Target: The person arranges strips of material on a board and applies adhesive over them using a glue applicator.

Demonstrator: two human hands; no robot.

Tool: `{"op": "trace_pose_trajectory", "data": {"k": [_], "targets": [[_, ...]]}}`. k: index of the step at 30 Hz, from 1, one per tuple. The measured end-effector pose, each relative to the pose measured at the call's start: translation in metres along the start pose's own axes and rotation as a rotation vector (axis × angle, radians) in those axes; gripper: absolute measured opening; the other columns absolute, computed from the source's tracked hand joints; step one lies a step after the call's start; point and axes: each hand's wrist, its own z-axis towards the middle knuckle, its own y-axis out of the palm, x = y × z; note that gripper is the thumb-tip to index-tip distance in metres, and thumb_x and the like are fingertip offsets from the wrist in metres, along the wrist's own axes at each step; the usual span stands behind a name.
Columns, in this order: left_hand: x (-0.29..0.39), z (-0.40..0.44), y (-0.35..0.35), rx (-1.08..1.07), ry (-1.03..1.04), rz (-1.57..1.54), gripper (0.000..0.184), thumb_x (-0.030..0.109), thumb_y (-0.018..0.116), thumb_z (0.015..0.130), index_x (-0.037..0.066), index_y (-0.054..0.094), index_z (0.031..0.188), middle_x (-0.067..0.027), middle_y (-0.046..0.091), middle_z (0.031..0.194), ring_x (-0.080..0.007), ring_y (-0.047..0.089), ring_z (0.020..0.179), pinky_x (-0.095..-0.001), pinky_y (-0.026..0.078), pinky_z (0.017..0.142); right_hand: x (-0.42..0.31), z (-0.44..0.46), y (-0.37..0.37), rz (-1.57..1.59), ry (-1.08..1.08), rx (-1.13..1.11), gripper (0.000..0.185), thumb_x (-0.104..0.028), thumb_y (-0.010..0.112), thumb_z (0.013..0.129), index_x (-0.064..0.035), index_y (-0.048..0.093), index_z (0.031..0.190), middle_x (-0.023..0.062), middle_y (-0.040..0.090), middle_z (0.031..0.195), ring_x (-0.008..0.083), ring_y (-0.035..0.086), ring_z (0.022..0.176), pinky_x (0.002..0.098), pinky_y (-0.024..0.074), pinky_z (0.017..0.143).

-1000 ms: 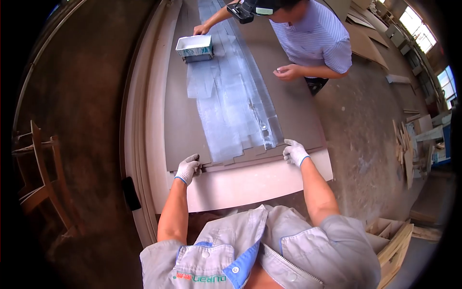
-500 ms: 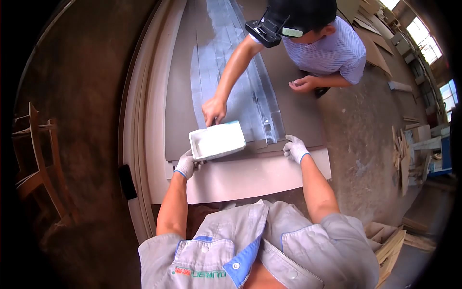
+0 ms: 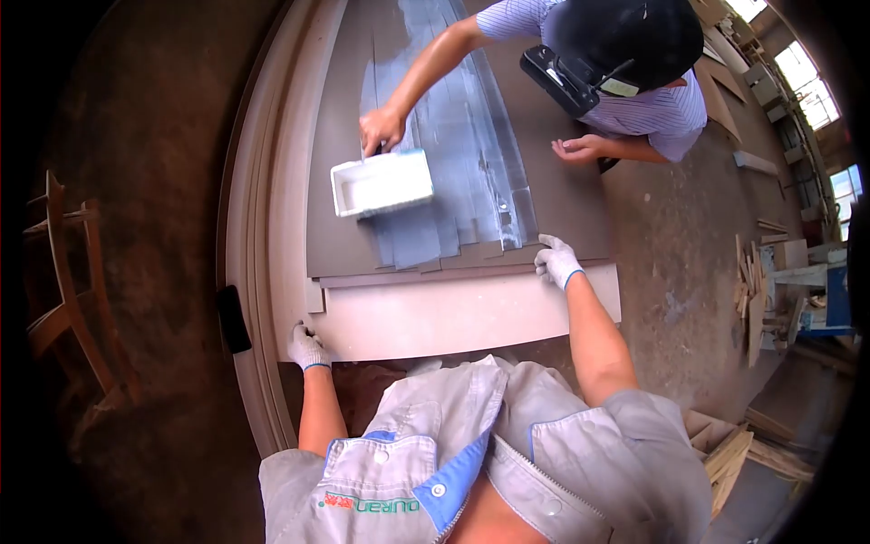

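Observation:
My gloved left hand (image 3: 309,346) is at the near left corner of the pale board (image 3: 435,319), its fingers partly curled and the fingertips hard to make out. On the near right edge of the brown strips (image 3: 571,218), my gloved right hand (image 3: 556,261) rests with fingers apart. Wet whitish glue (image 3: 453,163) covers the middle of the strips. A co-worker's hand (image 3: 381,130) grips a white tray-like applicator (image 3: 382,183) over the left part of the glue.
The co-worker (image 3: 634,118) leans over from the right, with the other hand (image 3: 580,149) held above the strips. Wooden frames (image 3: 68,272) stand at the left. Wood scraps (image 3: 750,295) and an open crate (image 3: 720,444) are at the right.
My left hand has left the strips' near left corner and moved down and left. The co-worker's applicator came toward me, then moved back slightly. My right hand stays at the right edge.

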Motion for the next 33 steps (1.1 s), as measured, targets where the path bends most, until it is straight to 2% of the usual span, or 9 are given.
{"op": "trace_pose_trajectory", "data": {"k": [6,16,27,29,30,32,33], "targets": [[-0.005,-0.008,0.002,-0.008,0.035,0.019,0.042,0.013,0.055,0.099,-0.004,0.069,0.134,-0.0029,0.055,0.076,-0.0102,0.041,0.05,-0.0287,0.032,0.044,0.004,0.007,-0.002,0.015,0.025,-0.001,0.086,0.006,0.062,0.083,-0.0059,0.045,0.166,0.0111,0.069,0.087,0.0172,0.064,0.059,0.0341,0.0529,0.049],[0.013,-0.017,0.037,-0.039,0.079,0.03,0.04,0.007,0.054,0.097,-0.005,0.069,0.132,-0.0039,0.057,0.076,-0.0107,0.044,0.052,-0.0272,0.035,0.046,0.002,0.001,-0.001,-0.001,0.002,-0.007,0.083,0.005,0.06,0.087,-0.0055,0.043,0.167,0.0106,0.067,0.086,0.0164,0.063,0.061,0.0323,0.0515,0.05],[0.012,-0.011,0.047,-0.09,0.101,0.098,0.036,0.005,0.056,0.097,-0.006,0.069,0.128,-0.0069,0.061,0.078,-0.0124,0.051,0.056,-0.0272,0.04,0.047,0.003,0.005,-0.005,0.011,0.009,-0.013,0.084,0.005,0.062,0.082,-0.0062,0.048,0.164,0.0116,0.07,0.089,0.0166,0.064,0.06,0.0334,0.0528,0.051],[0.012,-0.012,0.056,-0.305,0.16,0.207,0.04,0.006,0.057,0.098,-0.007,0.068,0.134,-0.007,0.063,0.078,-0.0126,0.054,0.057,-0.0276,0.041,0.047,0.002,0.003,-0.006,0.019,0.009,-0.019,0.084,0.006,0.061,0.083,-0.0064,0.048,0.164,0.0114,0.069,0.089,0.0165,0.064,0.06,0.0333,0.0528,0.051],[0.011,-0.013,0.062,-0.305,0.157,0.209,0.04,0.006,0.057,0.098,-0.007,0.068,0.134,-0.007,0.063,0.078,-0.0126,0.054,0.057,-0.0276,0.041,0.047,0.003,0.002,-0.007,0.025,0.009,-0.026,0.083,0.006,0.061,0.083,-0.0065,0.049,0.164,0.0113,0.069,0.089,0.0163,0.064,0.06,0.0331,0.0528,0.051],[0.022,-0.032,0.089,-0.494,0.187,0.333,0.046,0.007,0.058,0.099,-0.008,0.065,0.142,-0.0069,0.064,0.078,-0.0125,0.055,0.056,-0.028,0.042,0.048,0.002,0.001,-0.009,0.004,0.01,-0.043,0.083,0.004,0.061,0.084,-0.0067,0.046,0.166,0.011,0.069,0.089,0.0163,0.064,0.062,0.0326,0.0523,0.052],[0.026,-0.035,0.102,-0.495,0.185,0.333,0.046,0.007,0.058,0.099,-0.008,0.065,0.142,-0.0069,0.064,0.078,-0.0125,0.055,0.056,-0.028,0.042,0.048,0.002,0.0,-0.01,-0.016,0.009,-0.061,0.084,0.002,0.06,0.086,-0.0068,0.044,0.167,0.0107,0.069,0.089,0.0163,0.064,0.064,0.032,0.0518,0.053]]}}
